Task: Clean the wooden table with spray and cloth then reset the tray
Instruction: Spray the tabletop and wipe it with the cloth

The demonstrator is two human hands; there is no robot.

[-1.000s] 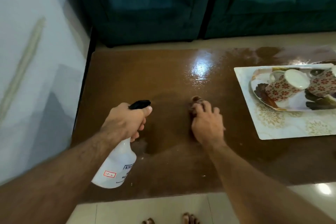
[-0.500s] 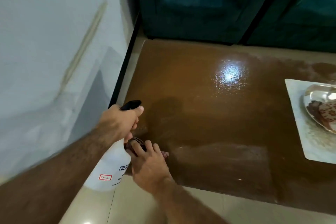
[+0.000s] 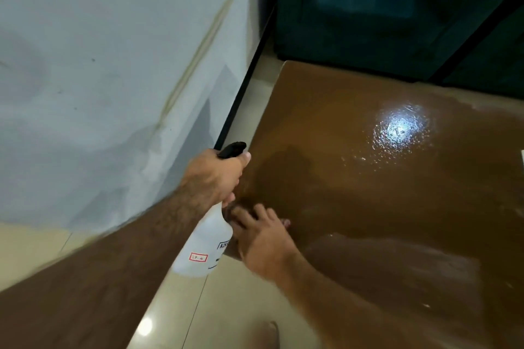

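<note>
hands at the near left corner of the table

left hand [image 3: 214,178] is wrapped around the neck of the translucent white plastic spray bottle [image 3: 204,246] with a black trigger head, held just beside the corner of the glossy brown wooden table [image 3: 368,178]. right hand [image 3: 262,238] lies flat, fingers spread, pressing a dark cloth [image 3: 230,211], mostly hidden under it, onto the wet tabletop. a sliver of the white tray [image 3: 522,156] shows at the right edge.
</note>
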